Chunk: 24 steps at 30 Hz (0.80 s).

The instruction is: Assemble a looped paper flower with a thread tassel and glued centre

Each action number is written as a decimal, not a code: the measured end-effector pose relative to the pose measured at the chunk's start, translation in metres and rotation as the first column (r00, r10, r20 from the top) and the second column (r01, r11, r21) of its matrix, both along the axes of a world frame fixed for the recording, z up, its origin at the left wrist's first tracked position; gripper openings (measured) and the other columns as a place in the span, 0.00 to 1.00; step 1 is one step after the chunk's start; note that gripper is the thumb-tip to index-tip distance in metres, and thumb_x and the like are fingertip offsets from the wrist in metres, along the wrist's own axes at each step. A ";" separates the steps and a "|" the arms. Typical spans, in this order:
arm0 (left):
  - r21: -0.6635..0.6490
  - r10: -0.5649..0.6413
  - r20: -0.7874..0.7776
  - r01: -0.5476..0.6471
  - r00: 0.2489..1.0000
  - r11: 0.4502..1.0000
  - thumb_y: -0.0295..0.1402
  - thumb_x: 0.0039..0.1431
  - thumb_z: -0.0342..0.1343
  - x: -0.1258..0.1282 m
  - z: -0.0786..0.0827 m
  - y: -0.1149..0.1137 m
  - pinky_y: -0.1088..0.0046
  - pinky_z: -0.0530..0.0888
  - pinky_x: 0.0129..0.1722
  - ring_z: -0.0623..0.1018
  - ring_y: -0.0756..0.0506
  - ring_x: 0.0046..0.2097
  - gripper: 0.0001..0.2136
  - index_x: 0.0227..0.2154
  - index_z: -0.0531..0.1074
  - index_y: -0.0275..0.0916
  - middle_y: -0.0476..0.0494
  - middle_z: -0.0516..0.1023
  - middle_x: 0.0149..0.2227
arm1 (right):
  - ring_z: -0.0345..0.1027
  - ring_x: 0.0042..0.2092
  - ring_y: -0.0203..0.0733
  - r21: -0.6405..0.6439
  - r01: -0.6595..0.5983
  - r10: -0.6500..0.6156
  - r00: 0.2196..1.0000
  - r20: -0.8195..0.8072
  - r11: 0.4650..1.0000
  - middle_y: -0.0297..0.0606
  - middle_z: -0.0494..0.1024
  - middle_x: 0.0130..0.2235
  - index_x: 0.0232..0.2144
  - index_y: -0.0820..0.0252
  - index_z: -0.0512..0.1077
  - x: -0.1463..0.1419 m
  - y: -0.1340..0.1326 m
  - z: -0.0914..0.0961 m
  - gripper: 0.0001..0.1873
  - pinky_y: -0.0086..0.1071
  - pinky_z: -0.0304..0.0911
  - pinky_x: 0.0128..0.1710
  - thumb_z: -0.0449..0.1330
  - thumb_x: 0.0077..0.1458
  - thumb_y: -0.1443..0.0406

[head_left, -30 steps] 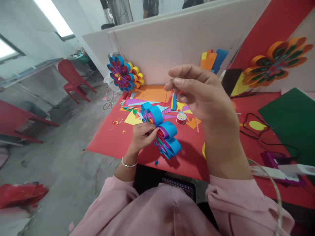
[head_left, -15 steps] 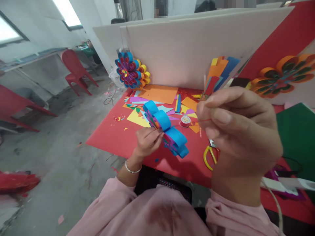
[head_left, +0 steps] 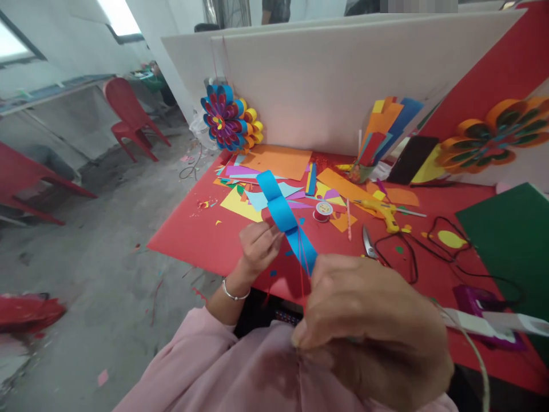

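Note:
My left hand (head_left: 261,245) is closed on the near side of a paper flower (head_left: 283,214), which I see nearly edge-on as a row of blue loops. Red thread (head_left: 301,257) runs from the flower's edge down to my right hand (head_left: 373,326). That hand is close to the camera, its thumb and fingers pinched on the thread, and it covers part of the flower's lower end. A spool of red thread (head_left: 322,212) stands on the red table just beyond the flower.
Paper scraps and an orange sheet (head_left: 278,162) lie behind the flower. To the right are scissors (head_left: 368,241), a yellow glue gun (head_left: 388,216) with a black cord, and a green sheet (head_left: 510,229). Finished paper flowers (head_left: 219,121) lean against the white board (head_left: 326,86).
My right hand has come down and toward my body, drawing the thread with it. The flower has turned more edge-on; my left hand has barely moved.

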<state>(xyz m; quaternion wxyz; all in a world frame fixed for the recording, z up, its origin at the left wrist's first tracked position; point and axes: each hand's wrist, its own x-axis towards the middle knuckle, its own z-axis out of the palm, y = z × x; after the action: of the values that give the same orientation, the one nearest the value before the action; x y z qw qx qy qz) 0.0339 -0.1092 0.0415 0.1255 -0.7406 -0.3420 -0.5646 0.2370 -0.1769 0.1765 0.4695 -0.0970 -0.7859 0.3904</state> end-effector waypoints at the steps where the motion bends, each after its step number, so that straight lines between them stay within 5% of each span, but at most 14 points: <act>1: 0.016 0.005 0.005 -0.005 1.000 1.000 0.27 0.67 0.57 0.001 -0.001 0.000 0.68 0.63 0.26 0.70 0.49 0.25 0.05 0.34 0.73 0.41 0.49 0.71 0.24 | 0.76 0.31 0.35 0.012 0.023 -0.023 1.000 0.017 1.000 0.30 0.83 0.33 0.44 0.51 0.77 -0.001 -0.005 -0.001 0.08 0.34 0.71 0.36 0.64 0.64 0.69; 7: 0.047 -0.010 0.055 0.007 0.998 0.999 0.25 0.65 0.58 0.011 -0.007 0.003 0.69 0.63 0.25 0.67 0.51 0.24 0.05 0.35 0.74 0.42 0.51 0.70 0.22 | 0.73 0.32 0.37 0.200 0.102 -0.137 0.975 0.173 0.974 0.32 0.81 0.33 0.44 0.55 0.75 -0.016 -0.023 -0.011 0.07 0.33 0.69 0.33 0.60 0.65 0.69; 12: -0.006 -0.017 0.101 0.017 0.995 1.000 0.28 0.65 0.59 0.016 -0.012 -0.001 0.69 0.63 0.23 0.66 0.50 0.22 0.04 0.39 0.77 0.44 0.52 0.69 0.21 | 0.66 0.31 0.36 0.358 0.084 -0.182 0.951 0.251 0.930 0.31 0.76 0.29 0.41 0.59 0.75 -0.032 -0.025 -0.026 0.11 0.35 0.68 0.40 0.51 0.69 0.71; 18: -0.106 -0.032 0.142 0.047 0.989 0.993 0.30 0.65 0.63 0.016 -0.015 -0.007 0.68 0.77 0.33 0.79 0.45 0.31 0.15 0.53 0.79 0.46 0.41 0.84 0.35 | 0.61 0.29 0.40 0.454 0.033 -0.168 0.951 0.261 0.890 0.32 0.72 0.29 0.46 0.66 0.77 -0.039 -0.024 -0.033 0.14 0.41 0.58 0.27 0.51 0.69 0.72; 24: -0.148 -0.062 0.130 0.081 0.990 0.986 0.32 0.64 0.63 0.022 -0.018 -0.012 0.67 0.78 0.31 0.79 0.44 0.29 0.19 0.58 0.76 0.47 0.41 0.84 0.35 | 0.66 0.29 0.40 0.465 0.122 -0.226 0.958 0.176 0.877 0.34 0.75 0.28 0.45 0.67 0.77 -0.037 -0.026 -0.038 0.11 0.38 0.65 0.31 0.56 0.66 0.73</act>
<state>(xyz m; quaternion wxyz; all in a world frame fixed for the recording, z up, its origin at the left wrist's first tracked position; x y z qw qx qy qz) 0.0563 -0.1211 0.0240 0.0264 -0.7232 -0.3645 -0.5860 0.2005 -0.2030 0.1382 0.4207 -0.1002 -0.8906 0.1408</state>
